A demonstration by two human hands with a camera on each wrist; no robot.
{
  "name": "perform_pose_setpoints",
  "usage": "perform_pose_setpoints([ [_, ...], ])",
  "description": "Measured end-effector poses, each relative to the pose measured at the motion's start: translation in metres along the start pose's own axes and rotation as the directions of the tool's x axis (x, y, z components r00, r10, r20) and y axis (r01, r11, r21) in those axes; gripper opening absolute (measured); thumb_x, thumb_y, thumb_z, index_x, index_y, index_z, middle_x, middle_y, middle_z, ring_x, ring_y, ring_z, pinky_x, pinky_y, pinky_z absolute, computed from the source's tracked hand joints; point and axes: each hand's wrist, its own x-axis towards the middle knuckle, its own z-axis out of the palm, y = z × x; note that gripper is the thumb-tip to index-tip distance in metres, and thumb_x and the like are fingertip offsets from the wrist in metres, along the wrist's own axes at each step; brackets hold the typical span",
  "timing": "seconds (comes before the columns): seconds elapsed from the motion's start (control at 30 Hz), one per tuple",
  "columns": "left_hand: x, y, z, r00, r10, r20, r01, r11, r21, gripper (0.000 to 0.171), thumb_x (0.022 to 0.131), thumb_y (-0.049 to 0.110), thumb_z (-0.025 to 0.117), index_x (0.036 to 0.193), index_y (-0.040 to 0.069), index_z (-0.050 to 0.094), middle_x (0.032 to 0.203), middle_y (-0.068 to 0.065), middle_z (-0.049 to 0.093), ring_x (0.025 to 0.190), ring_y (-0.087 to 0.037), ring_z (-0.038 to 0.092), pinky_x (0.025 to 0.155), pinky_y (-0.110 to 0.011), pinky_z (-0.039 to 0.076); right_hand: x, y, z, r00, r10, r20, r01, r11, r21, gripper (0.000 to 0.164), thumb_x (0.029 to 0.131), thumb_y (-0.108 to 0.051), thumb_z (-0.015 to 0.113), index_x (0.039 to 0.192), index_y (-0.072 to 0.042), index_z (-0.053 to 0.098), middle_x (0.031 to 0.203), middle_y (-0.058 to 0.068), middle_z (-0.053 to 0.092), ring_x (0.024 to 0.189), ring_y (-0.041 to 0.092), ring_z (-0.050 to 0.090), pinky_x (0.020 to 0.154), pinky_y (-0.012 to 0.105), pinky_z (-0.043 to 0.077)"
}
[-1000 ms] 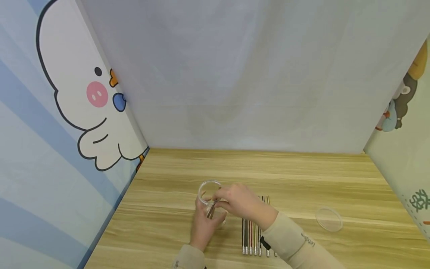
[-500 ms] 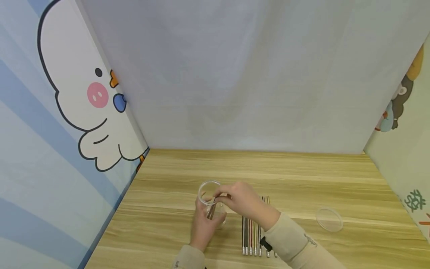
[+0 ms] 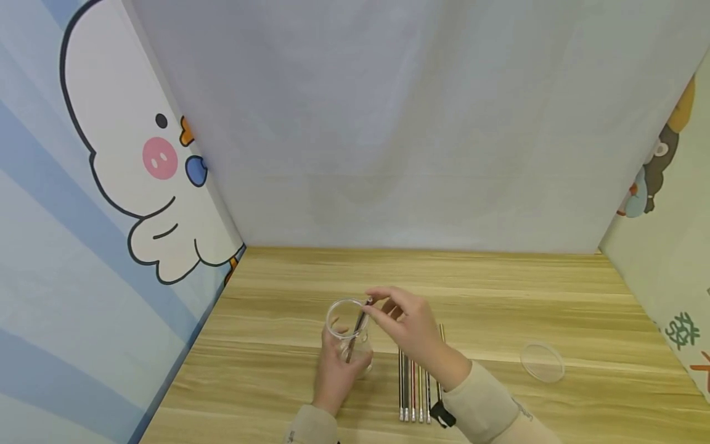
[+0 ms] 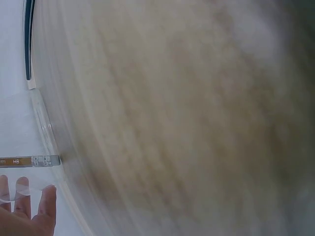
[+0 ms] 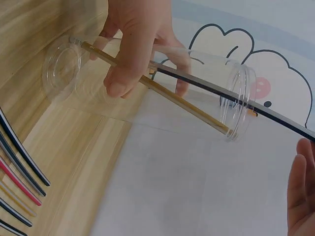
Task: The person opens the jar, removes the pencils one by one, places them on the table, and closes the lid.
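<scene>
My left hand grips a clear plastic jar, its thumb and fingers around the wall. Inside leans a gold pencil; its silver ferrule and eraser end rest at the jar's bottom. A dark pencil slants through the mouth, partly inside and partly sticking out. In the head view, my right hand pinches this pencil's upper end just above the rim, between thumb and fingertips. The right wrist view catches only some fingers of that hand at its edge. The dark pencil's lower end is behind the left hand's fingers.
Several pencils lie side by side on the wooden table, just right of the jar. Another gold pencil lies partly under the right forearm. A round clear lid rests farther right. A pale wall stands behind.
My right hand has risen from the jar's rim and turned more upright, and the dark pencil now slants down into the jar. The left hand and jar have hardly moved.
</scene>
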Motion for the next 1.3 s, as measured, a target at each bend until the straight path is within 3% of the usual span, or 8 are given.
perform_pose_setpoints([
  [0.13,0.0,-0.002,0.001,1.0,0.011,-0.017,-0.011,1.0,0.017,0.098,0.073,0.024,0.087,0.151,0.021,0.027,0.14,-0.011,0.055,0.129,-0.043,0.052,0.103,-0.068,0.042,-0.002,0.001,-0.003,0.992,-0.063,-0.111,0.069,0.997,0.047,0.024,0.081,0.01,0.071,0.103,0.0,0.069,0.087,0.013,0.073,0.063,0.015,0.064,0.055,0.021,0.055],
  [0.27,0.001,-0.003,0.002,0.999,0.042,-0.026,-0.041,0.999,0.028,0.095,0.074,0.024,0.086,0.15,0.019,0.028,0.137,-0.012,0.055,0.125,-0.044,0.055,0.101,-0.067,0.045,0.001,0.001,-0.008,0.968,-0.143,-0.207,0.16,0.985,0.069,0.025,0.082,0.015,0.066,0.104,0.004,0.066,0.082,0.016,0.071,0.059,0.019,0.063,0.051,0.018,0.051],
  [0.4,0.001,-0.003,0.003,0.998,0.06,-0.023,-0.059,0.998,0.026,0.093,0.075,0.024,0.085,0.149,0.016,0.029,0.136,-0.013,0.055,0.123,-0.045,0.056,0.099,-0.066,0.047,0.003,0.001,-0.014,0.935,-0.199,-0.295,0.225,0.973,0.058,0.012,0.094,0.002,0.061,0.104,0.01,0.062,0.081,0.02,0.068,0.059,0.018,0.064,0.052,0.017,0.051],
  [0.5,0.002,-0.003,0.003,0.998,0.06,-0.027,-0.059,0.997,0.043,0.092,0.075,0.024,0.085,0.148,0.016,0.03,0.137,-0.012,0.055,0.122,-0.044,0.057,0.098,-0.064,0.048,0.005,0.002,-0.019,0.9,-0.226,-0.374,0.269,0.961,0.066,0.026,0.1,-0.011,0.058,0.102,0.015,0.059,0.082,0.019,0.067,0.063,0.012,0.064,0.051,0.018,0.051],
  [0.67,0.002,-0.003,0.003,0.998,0.06,-0.031,-0.058,0.996,0.064,0.091,0.075,0.024,0.085,0.147,0.019,0.031,0.137,-0.013,0.055,0.121,-0.043,0.058,0.097,-0.062,0.05,0.009,-0.001,-0.03,0.829,-0.154,-0.538,0.297,0.936,0.19,0.034,0.099,-0.011,0.058,0.101,0.023,0.052,0.093,-0.001,0.07,0.067,0.002,0.062,0.05,0.015,0.048],
  [0.8,0.003,-0.003,0.003,0.998,0.062,-0.03,-0.06,0.996,0.06,0.09,0.076,0.023,0.084,0.148,0.018,0.03,0.137,-0.013,0.054,0.122,-0.043,0.057,0.099,-0.063,0.049,0.01,0.0,-0.041,0.79,-0.073,-0.609,0.281,0.925,0.255,0.027,0.098,-0.007,0.059,0.104,0.019,0.056,0.095,-0.007,0.07,0.064,0.001,0.061,0.05,0.012,0.047],
  [1.03,0.002,-0.004,0.002,0.997,0.073,-0.025,-0.072,0.996,0.047,0.09,0.077,0.022,0.084,0.148,0.016,0.029,0.136,-0.013,0.053,0.122,-0.045,0.056,0.099,-0.065,0.048,0.003,0.01,-0.056,0.785,0.039,-0.619,0.147,0.958,0.246,0.015,0.098,-0.006,0.059,0.11,-0.006,0.067,0.089,-0.008,0.069,0.059,0.0,0.058,0.048,0.012,0.045],
  [1.3,0.003,-0.004,0.003,0.997,0.072,-0.03,-0.07,0.995,0.072,0.091,0.075,0.022,0.084,0.147,0.016,0.029,0.138,-0.014,0.054,0.122,-0.044,0.057,0.098,-0.064,0.049,-0.014,0.029,-0.069,0.807,0.156,-0.57,-0.006,0.967,0.255,0.023,0.096,0.005,0.056,0.114,-0.005,0.068,0.092,-0.011,0.066,0.057,0.0,0.056,0.047,0.01,0.044],
])
